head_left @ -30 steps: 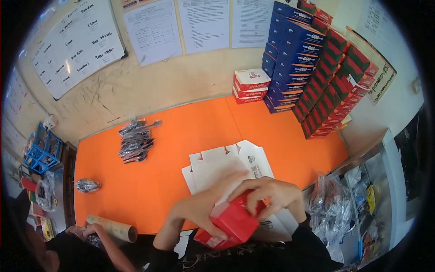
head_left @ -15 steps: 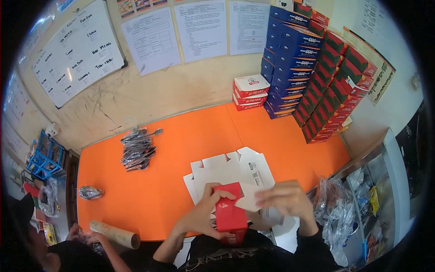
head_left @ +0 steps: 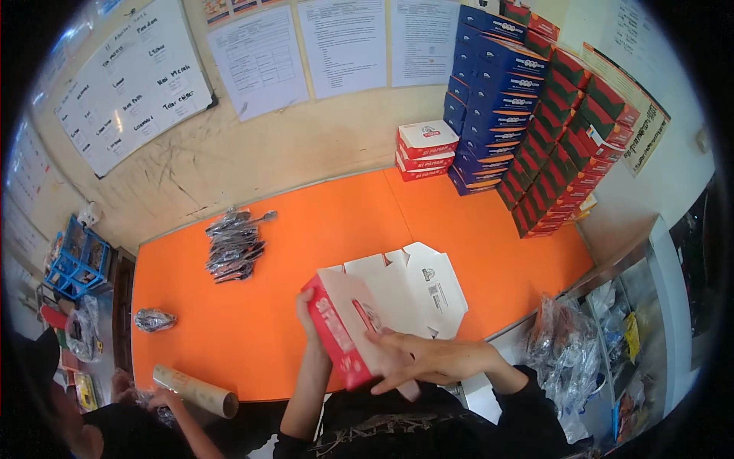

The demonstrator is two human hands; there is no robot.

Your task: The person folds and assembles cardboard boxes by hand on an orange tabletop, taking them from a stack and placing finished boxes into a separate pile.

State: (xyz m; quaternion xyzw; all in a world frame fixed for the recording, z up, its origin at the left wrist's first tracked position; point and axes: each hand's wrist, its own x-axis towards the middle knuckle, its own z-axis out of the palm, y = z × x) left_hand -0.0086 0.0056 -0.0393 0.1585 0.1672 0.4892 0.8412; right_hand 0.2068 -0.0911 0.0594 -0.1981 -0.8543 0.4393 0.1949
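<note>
A red and white cardboard food box [head_left: 336, 329] is held tilted in front of my body. My left hand [head_left: 309, 315] grips it from its left side, with most of the fingers hidden behind the box. Across the white top near its right end lies my right hand [head_left: 440, 358], fingers stretched out and spread, touching the lid and flap. Just beyond the box, unfolded white box blanks [head_left: 409, 279] lie flat in a pile on the orange table [head_left: 329, 218].
Red and white boxes [head_left: 426, 145] stand at the back beside tall stacks of blue boxes [head_left: 505, 99] and red-black boxes [head_left: 566, 145]. Wrapped black cutlery [head_left: 235, 246] lies left, with a cardboard tube [head_left: 195, 390] near a co-worker's hands [head_left: 157, 398]. Plastic bags [head_left: 566, 359] hang at right.
The box has turned from end-on to lying lengthwise, its white top now showing. My right hand has moved left from the raised flap onto the top; my left hand has shifted to the box's left side.
</note>
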